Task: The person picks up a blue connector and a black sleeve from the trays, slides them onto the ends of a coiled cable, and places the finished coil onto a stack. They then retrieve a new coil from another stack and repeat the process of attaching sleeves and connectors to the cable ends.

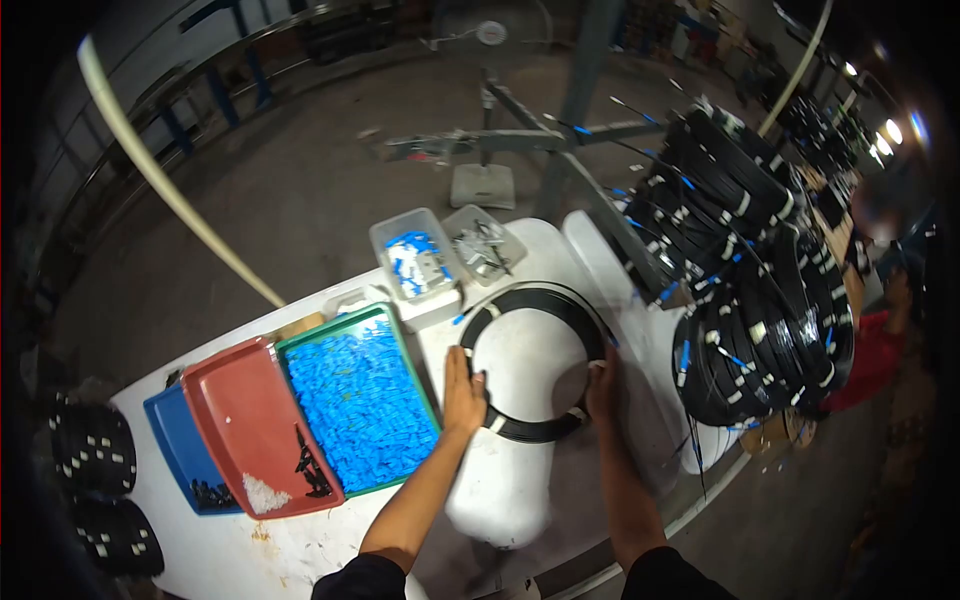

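A round coil of black cable, bound with several white ties, lies over the white worktop in front of me. On its left side my left hand grips the ring, fingers along the outside and thumb towards the inner edge. Opposite it, my right hand is closed around the right side, partly in shadow. A loose cable end with a blue tip sticks out at the coil's upper left.
Left of the coil stand a green tray of blue connectors, a red tray and a blue tray. Two clear bins hold small parts behind. Stacked cable coils rise at right, near a person in red.
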Demonstrator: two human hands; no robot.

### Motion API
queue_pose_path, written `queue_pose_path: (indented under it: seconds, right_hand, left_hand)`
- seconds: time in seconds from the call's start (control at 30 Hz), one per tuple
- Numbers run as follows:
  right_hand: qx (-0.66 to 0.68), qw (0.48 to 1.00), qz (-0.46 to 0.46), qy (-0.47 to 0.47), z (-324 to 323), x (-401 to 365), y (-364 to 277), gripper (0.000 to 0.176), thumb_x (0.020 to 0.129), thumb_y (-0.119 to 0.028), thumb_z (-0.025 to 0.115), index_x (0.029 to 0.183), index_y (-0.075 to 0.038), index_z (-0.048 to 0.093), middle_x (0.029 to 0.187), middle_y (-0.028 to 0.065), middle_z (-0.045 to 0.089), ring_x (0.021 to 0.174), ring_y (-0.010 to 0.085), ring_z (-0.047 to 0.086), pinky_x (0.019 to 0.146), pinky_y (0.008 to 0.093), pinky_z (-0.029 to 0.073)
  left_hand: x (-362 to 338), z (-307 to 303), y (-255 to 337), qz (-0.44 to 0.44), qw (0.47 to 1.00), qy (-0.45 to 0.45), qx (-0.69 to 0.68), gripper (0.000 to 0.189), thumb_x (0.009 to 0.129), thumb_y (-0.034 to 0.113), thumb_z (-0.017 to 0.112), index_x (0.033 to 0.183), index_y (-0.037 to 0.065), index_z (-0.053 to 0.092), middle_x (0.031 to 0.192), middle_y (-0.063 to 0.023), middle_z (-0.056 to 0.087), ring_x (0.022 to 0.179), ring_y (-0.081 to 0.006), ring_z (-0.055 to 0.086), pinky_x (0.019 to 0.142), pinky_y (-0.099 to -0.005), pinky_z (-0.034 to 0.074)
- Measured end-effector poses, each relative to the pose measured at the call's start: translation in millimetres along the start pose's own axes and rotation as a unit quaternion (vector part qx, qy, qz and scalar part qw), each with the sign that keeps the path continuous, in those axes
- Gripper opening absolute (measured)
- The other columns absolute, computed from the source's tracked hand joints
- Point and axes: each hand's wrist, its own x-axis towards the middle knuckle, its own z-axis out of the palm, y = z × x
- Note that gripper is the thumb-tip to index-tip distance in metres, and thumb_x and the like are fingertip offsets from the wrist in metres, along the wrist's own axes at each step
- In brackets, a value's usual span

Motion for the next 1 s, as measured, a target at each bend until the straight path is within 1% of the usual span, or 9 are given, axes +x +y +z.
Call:
queue_pose_path:
  seconds: [0.2,0.3,0.33,0.37,0.5,0.57,0.7,0.87,1.0]
  right_hand:
    - [0.017,0.998,0.039,0.044,-21,-98,-53,0.061,0.110,-0.043,0.039,0.144,0.007,0.047,0.144,0.0262,0.052,0.137,0.0403,0.048,0.116,0.0443,0.035]
    - [0.117,0.992,0.033,0.021,-13,-185,-127,0.030,0.105,-0.018,0.055,0.124,0.005,0.059,0.106,0.0155,0.060,0.096,0.0259,0.059,0.090,0.0365,0.050]
    - [0.006,0.999,-0.034,-0.034,-11,-212,-144,0.024,0.104,-0.014,0.052,0.117,0.004,0.059,0.092,0.0120,0.056,0.083,0.0226,0.054,0.083,0.0347,0.050]
    - [0.045,0.992,-0.027,-0.110,-16,-236,-189,0.019,0.102,-0.009,0.052,0.113,0.004,0.060,0.092,0.0143,0.060,0.085,0.0289,0.060,0.085,0.0378,0.051]
    - [0.126,0.932,-0.121,-0.317,30,-328,-277,0.009,0.095,0.001,0.061,0.103,0.002,0.065,0.093,0.0146,0.072,0.078,0.0220,0.070,0.074,0.0323,0.055]
    - [0.163,0.875,-0.143,-0.432,67,-367,-315,0.010,0.094,-0.001,0.065,0.103,0.002,0.067,0.090,0.0137,0.073,0.075,0.0215,0.071,0.071,0.0312,0.055]
    - [0.156,0.732,-0.236,-0.620,148,-417,-415,0.010,0.094,-0.002,0.065,0.101,0.001,0.072,0.088,0.0137,0.076,0.076,0.0207,0.073,0.071,0.0315,0.056]
    - [0.150,0.591,-0.338,-0.717,249,-473,-572,0.009,0.094,0.007,0.057,0.089,0.003,0.063,0.091,0.0106,0.074,0.079,0.0145,0.069,0.075,0.0281,0.055]
    - [0.244,0.528,-0.261,-0.770,306,-535,-701,0.013,0.097,0.012,0.050,0.095,0.004,0.062,0.088,0.0081,0.066,0.083,0.0129,0.062,0.081,0.0272,0.052]
  left_hand:
    - [-118,-64,11,0.111,0.986,-0.113,-0.056,0.068,0.098,0.017,0.059,0.156,-0.003,0.030,0.161,-0.0287,0.029,0.151,-0.0410,0.029,0.125,-0.0447,0.025]
    - [-208,-107,-17,0.113,0.973,-0.173,-0.098,0.066,0.098,0.018,0.061,0.156,0.003,0.034,0.162,-0.0250,0.031,0.150,-0.0402,0.031,0.123,-0.0458,0.029]
    - [-238,-128,-23,0.081,0.976,-0.175,-0.100,0.065,0.098,0.018,0.061,0.156,0.005,0.035,0.161,-0.0238,0.032,0.149,-0.0408,0.032,0.122,-0.0459,0.030]
    - [-265,-150,-32,0.047,0.979,-0.173,-0.101,0.063,0.098,0.018,0.060,0.156,0.008,0.037,0.161,-0.0226,0.034,0.148,-0.0415,0.034,0.122,-0.0461,0.031]
    - [-345,-247,-90,-0.042,0.994,-0.063,-0.078,0.051,0.099,0.020,0.060,0.148,0.008,0.049,0.150,-0.0205,0.050,0.138,-0.0391,0.048,0.115,-0.0449,0.040]
    - [-376,-305,-117,-0.204,0.975,-0.041,-0.079,0.037,0.099,0.021,0.062,0.133,0.006,0.062,0.135,-0.0176,0.063,0.124,-0.0345,0.061,0.106,-0.0430,0.047]
    - [-420,-426,-161,-0.298,0.926,0.212,-0.095,0.021,0.100,0.017,0.060,0.116,0.009,0.071,0.111,-0.0114,0.074,0.093,-0.0239,0.072,0.084,-0.0348,0.056]
    - [-480,-552,-216,-0.269,0.805,0.523,-0.083,0.019,0.102,0.019,0.061,0.113,0.008,0.072,0.104,-0.0041,0.076,0.081,-0.0121,0.067,0.075,-0.0281,0.054]
    - [-512,-652,-222,-0.234,0.726,0.639,-0.095,0.020,0.100,0.007,0.060,0.117,-0.001,0.067,0.108,-0.0080,0.073,0.096,-0.0140,0.067,0.088,-0.0275,0.052]
